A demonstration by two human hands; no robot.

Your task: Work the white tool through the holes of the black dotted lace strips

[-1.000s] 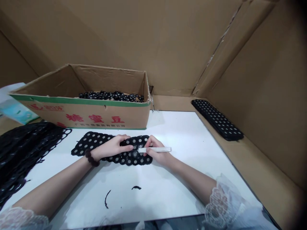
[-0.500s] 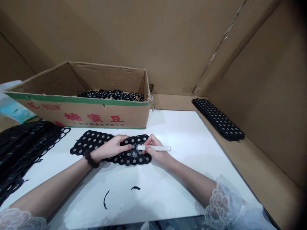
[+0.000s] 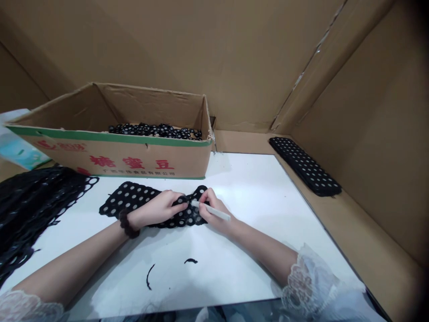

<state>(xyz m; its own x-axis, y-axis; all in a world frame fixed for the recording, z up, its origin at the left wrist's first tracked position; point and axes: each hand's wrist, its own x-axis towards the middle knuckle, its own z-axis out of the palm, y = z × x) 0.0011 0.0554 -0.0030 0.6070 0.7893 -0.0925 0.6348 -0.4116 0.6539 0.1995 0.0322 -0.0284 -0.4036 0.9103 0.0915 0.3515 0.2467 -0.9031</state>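
Observation:
A black sheet (image 3: 132, 197) with scalloped edges and rows of pale round spots lies on the white board. My left hand (image 3: 164, 208), a dark scrunchie at its wrist, is closed over the sheet's middle, with the thumb along its top; the other fingertips are partly hidden. In my right hand (image 3: 213, 210) is a slim white pen-shaped tool (image 3: 219, 213), held like a pencil. Its tip meets the sheet just right of my left thumb. Between my hands the sheet is bunched and bent.
Behind stands an open cardboard box (image 3: 140, 156) containing black ringed pieces (image 3: 157, 129). A heap of black looped strips (image 3: 36, 201) covers the left side. A stack of spotted black sheets (image 3: 304, 167) lies at the right. Two small black scraps (image 3: 191, 260) are on the white board (image 3: 254, 188).
The sheet's right part has buckled and drawn in toward my left hand. My right hand has shifted slightly, and the tool's back end now tilts lower. My left hand stays nearly in place.

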